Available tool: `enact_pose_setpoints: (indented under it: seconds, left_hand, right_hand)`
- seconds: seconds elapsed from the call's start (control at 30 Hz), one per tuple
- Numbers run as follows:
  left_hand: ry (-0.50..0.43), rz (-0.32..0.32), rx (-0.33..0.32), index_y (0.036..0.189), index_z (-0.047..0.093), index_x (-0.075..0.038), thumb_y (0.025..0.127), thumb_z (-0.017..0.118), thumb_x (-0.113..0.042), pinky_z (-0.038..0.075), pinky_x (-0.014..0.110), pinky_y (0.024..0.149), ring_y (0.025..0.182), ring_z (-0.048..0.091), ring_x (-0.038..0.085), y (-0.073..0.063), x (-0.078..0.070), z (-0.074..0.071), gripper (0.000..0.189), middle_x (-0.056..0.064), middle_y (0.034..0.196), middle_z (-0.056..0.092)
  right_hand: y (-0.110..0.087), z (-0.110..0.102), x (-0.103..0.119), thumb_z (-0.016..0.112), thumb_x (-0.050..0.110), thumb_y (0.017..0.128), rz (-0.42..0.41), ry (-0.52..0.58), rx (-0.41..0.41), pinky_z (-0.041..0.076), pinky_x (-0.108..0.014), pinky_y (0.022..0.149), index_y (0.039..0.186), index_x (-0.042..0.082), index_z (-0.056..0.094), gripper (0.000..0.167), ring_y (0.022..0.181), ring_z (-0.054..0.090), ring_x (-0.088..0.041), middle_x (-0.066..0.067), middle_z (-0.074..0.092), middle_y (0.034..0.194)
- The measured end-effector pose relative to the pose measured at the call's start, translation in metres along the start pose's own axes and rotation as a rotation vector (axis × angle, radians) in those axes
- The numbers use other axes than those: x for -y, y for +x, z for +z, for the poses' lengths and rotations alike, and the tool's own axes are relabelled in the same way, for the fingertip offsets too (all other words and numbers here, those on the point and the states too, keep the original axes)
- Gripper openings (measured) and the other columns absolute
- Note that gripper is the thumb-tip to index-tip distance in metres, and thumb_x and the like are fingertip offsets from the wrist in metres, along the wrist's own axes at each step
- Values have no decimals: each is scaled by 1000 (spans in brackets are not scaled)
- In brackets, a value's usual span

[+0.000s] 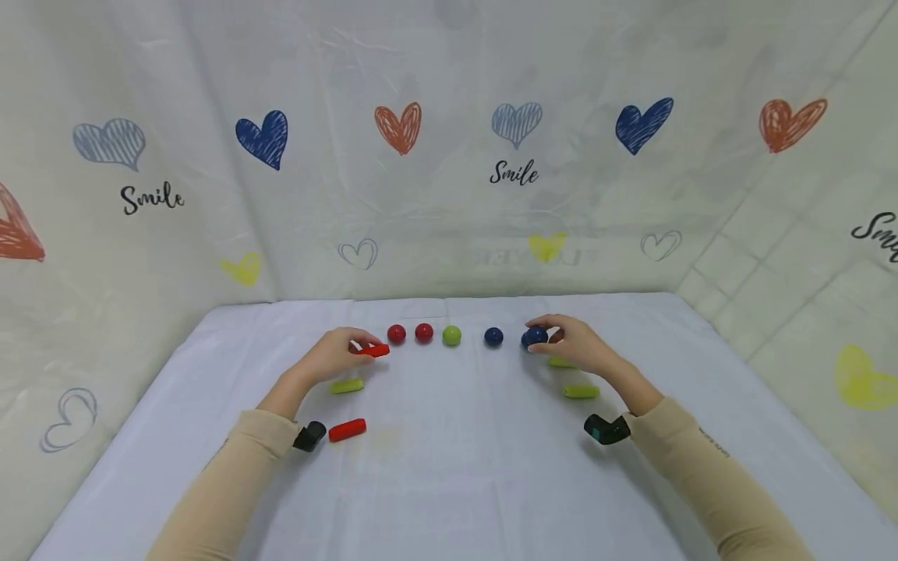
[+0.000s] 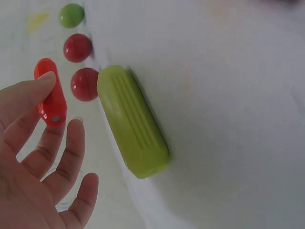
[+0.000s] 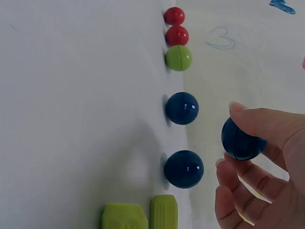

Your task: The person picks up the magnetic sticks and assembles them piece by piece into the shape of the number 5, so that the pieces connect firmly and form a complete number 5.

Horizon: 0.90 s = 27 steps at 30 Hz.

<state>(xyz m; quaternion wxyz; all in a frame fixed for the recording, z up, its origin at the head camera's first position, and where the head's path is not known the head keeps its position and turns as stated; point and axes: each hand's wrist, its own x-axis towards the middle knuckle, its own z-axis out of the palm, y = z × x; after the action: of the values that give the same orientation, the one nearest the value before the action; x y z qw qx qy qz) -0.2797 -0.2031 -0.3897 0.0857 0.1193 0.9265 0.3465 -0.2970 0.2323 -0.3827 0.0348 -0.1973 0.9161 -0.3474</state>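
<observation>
My left hand [image 1: 333, 355] pinches a small red ridged bar [image 2: 55, 102] between thumb and fingers, its other fingers spread. Below that hand a lime-green ridged bar [image 2: 131, 121] lies on the white cloth. At the table's far right, my right hand [image 1: 584, 347] grips a dark blue ball [image 3: 239, 140] with thumb and fingertips. Two more blue balls, a nearer one [image 3: 184, 169] and one farther along [image 3: 182, 108], rest on the cloth beside it. In the head view the held ball overlaps the rightmost of these.
Along the table's back edge stand a green ball [image 1: 452, 335] and two red balls, one at left [image 1: 396, 334] and one beside it [image 1: 424, 333]. Another red bar [image 1: 347, 430] lies near the left sleeve. Two green bars, the nearer one [image 1: 581, 391] showing fully, lie below the right hand.
</observation>
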Motion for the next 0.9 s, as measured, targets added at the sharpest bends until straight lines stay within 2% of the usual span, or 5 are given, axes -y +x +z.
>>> enact_pose_setpoints:
  seconds: [0.23,0.53,0.73,0.9]
  left_hand:
    - [1,43,23,124,73,-11,96,71,-10,52,38,86,102,58,27,1,-12,12,28,6,113,68]
    - [-40,38,33,123,74,-14,95,73,-11,52,34,82,101,57,25,1,-27,23,28,3,111,66]
    - [-46,46,29,121,74,-15,94,74,-10,53,32,78,99,57,24,1,-33,31,28,2,110,65]
    - [-29,65,21,120,75,-16,93,75,-9,54,33,77,98,57,23,3,-39,37,27,0,105,65]
  right_hand:
    - [-3,10,5,77,18,94,-20,16,-1,48,-37,77,134,2,64,45,95,60,-26,-21,63,128]
    - [1,23,11,79,22,92,-97,8,11,49,-36,80,131,4,67,45,92,61,-22,-16,65,125]
    - [3,35,14,80,19,90,-140,25,40,49,-33,76,129,2,68,44,86,61,-19,-12,66,116]
    - [5,41,18,80,17,89,-178,17,41,48,-30,70,127,-1,68,44,82,59,-17,-14,67,115]
